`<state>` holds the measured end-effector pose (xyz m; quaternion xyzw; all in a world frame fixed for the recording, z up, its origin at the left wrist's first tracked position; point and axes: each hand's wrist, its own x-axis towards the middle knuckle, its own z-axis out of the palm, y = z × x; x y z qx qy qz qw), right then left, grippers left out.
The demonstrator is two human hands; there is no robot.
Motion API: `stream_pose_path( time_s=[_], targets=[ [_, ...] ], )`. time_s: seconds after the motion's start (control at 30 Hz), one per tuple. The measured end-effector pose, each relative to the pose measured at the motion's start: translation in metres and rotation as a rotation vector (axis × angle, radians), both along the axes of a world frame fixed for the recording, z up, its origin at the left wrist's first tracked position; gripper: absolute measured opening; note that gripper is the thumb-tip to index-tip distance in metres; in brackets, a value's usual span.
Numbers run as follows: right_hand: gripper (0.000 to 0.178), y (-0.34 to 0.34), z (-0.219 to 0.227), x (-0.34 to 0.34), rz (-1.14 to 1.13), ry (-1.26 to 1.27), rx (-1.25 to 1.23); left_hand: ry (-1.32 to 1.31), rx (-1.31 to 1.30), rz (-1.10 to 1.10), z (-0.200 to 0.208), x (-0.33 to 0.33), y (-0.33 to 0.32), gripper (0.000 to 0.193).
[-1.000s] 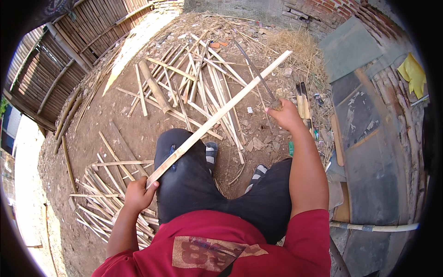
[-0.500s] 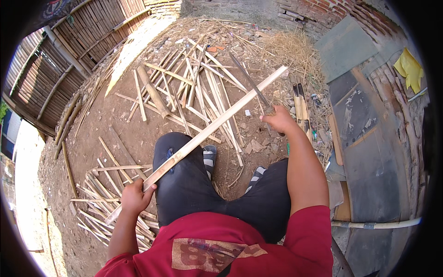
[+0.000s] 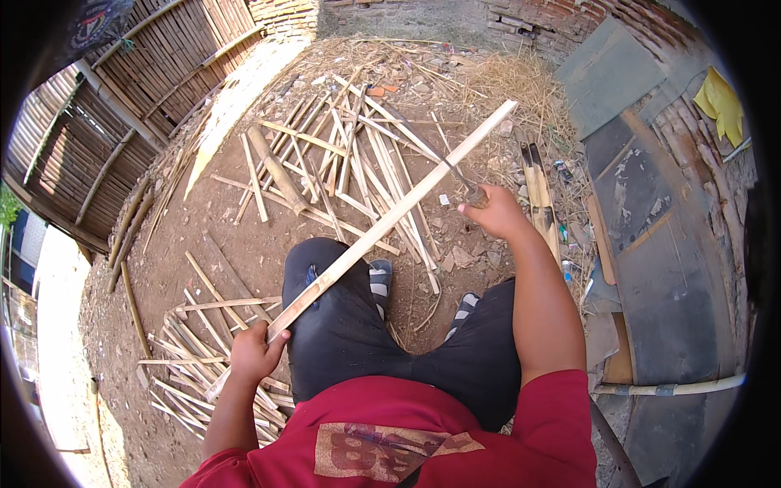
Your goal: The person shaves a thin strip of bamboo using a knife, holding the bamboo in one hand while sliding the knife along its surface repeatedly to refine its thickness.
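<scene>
A long, pale split bamboo strip (image 3: 407,203) slants across my right thigh, from lower left up to the far right. My left hand (image 3: 254,355) is closed round its lower part, and a short end sticks out behind the hand. My right hand (image 3: 498,213) grips the handle of a long-bladed knife (image 3: 460,176) to the right of the strip's far half. The dark blade meets the strip's edge there; much of the blade is hidden behind the strip or seen edge-on.
Loose bamboo strips (image 3: 382,175) lie heaped on the dirt ahead, beside a thicker bamboo pole (image 3: 275,171). Another pile of strips (image 3: 191,382) is by my left side. Split bamboo pieces (image 3: 538,195) and dark boards (image 3: 659,285) stand at the right. A woven bamboo fence (image 3: 163,73) closes the left.
The knife blade has swung from standing clear above the strip to lying against it, mostly out of sight. The strip's far end has risen slightly; the whole view has shifted a little.
</scene>
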<state>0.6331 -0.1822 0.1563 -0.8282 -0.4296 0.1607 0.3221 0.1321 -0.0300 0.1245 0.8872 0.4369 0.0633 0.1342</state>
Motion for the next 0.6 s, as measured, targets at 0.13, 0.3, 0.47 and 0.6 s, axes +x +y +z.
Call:
stream_pose_path(
  time_s=[0.13, 0.3, 0.47, 0.6],
  targets=[
    [0.062, 0.006, 0.023, -0.062, 0.343, -0.248, -0.116, -0.060, -0.183, 0.009, 0.000, 0.003, -0.002, 0.058],
    [0.078, 0.005, 0.001, -0.028, 0.342, -0.018, -0.075, -0.151, -0.536, -0.001, -0.002, 0.006, 0.014, 0.060],
    [0.067, 0.008, 0.011, -0.008, 0.038, -0.029, 0.051, -0.182, -0.593, 0.027, -0.003, 0.006, 0.014, 0.056],
    [0.066, 0.004, 0.018, -0.053, 0.323, -0.162, -0.067, -0.210, -0.582, 0.013, -0.001, 0.014, 0.009, 0.057]
  ],
)
